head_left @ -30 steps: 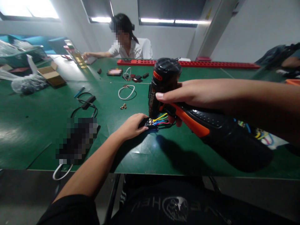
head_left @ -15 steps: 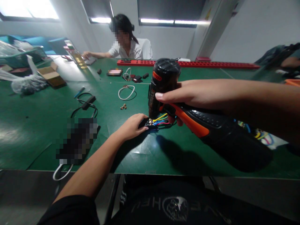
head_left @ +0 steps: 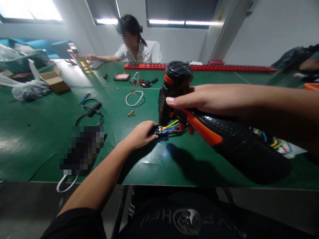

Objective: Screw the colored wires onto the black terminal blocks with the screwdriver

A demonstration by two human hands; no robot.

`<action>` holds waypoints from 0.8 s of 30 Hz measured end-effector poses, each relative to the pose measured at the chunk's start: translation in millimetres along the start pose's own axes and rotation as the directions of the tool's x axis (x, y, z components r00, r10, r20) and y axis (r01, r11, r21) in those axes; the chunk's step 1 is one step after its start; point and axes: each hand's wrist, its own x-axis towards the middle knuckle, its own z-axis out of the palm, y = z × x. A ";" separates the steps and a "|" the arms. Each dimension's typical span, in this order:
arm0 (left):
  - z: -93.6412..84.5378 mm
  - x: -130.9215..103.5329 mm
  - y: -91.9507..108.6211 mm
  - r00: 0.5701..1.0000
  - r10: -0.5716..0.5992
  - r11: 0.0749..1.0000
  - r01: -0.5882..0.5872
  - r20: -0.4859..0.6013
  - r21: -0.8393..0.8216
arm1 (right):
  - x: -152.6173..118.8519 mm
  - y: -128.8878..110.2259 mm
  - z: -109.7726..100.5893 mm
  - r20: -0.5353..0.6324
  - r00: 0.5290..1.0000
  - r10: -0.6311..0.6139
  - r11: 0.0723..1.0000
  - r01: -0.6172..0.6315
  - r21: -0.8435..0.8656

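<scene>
My right hand (head_left: 191,101) is wrapped round the handle of a black and orange cordless screwdriver (head_left: 175,78), its head pointing down. Below that head lies a small black terminal block (head_left: 163,135) with metal screws on top. My left hand (head_left: 143,134) grips the block's left end between thumb and fingers and holds it on the green table. Yellow, blue and red wires (head_left: 171,126) run from the block's right side, passing partly behind the screwdriver. The tool's tip is hard to make out against the screws. Several brass-coloured screws (head_left: 131,113) lie in a small pile beyond my left hand.
A white cable loop (head_left: 134,98) lies farther back. To the left are a blurred-out dark device (head_left: 83,149), a small cardboard box (head_left: 55,81) and a bottle (head_left: 83,61). A long red strip (head_left: 224,68) crosses the back; a co-worker (head_left: 137,46) sits beyond.
The screwdriver and my right hand have shifted very slightly to the right. My left hand and the terminal block stay in place.
</scene>
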 end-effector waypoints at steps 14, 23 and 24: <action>0.1 0.5 -1.0 1.000 0.004 1.000 -0.004 0.008 0.004 | 0.3 4.9 -4.0 0.107 0.994 -0.027 0.999 0.029 -0.018; -1.0 1.3 0.8 1.000 -0.010 1.000 0.010 0.015 0.006 | -0.5 5.7 -3.9 0.122 0.991 -0.047 0.999 0.048 -0.009; -1.0 1.4 0.9 1.000 -0.011 1.000 0.011 0.017 0.004 | -0.2 5.8 -4.3 0.127 0.991 -0.049 0.999 0.051 -0.009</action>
